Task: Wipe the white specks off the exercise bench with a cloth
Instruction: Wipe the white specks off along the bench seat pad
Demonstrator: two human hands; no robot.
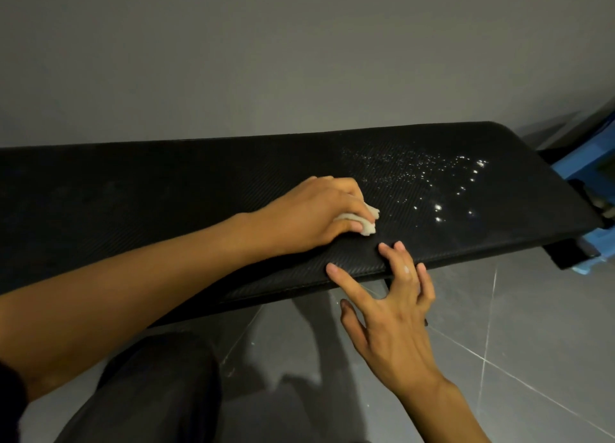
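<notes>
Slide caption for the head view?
Left hand grips cloth on black bench beside white specks; right hand rests on its near edge.

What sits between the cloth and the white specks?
Head view: only bare black bench surface lies between the cloth, gripped by the left hand, and the white specks.

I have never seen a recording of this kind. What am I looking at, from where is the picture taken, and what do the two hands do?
There is no machine: a person works with bare hands, and one camera worn on the head looks down at them. The long black thing is a padded exercise bench before a grey wall. White specks lie scattered on its right part. The left hand holds a small white cloth on the bench, just left of the specks. The right hand holds nothing; its spread fingers rest on the bench's near edge. Below is a grey tiled floor.
</notes>
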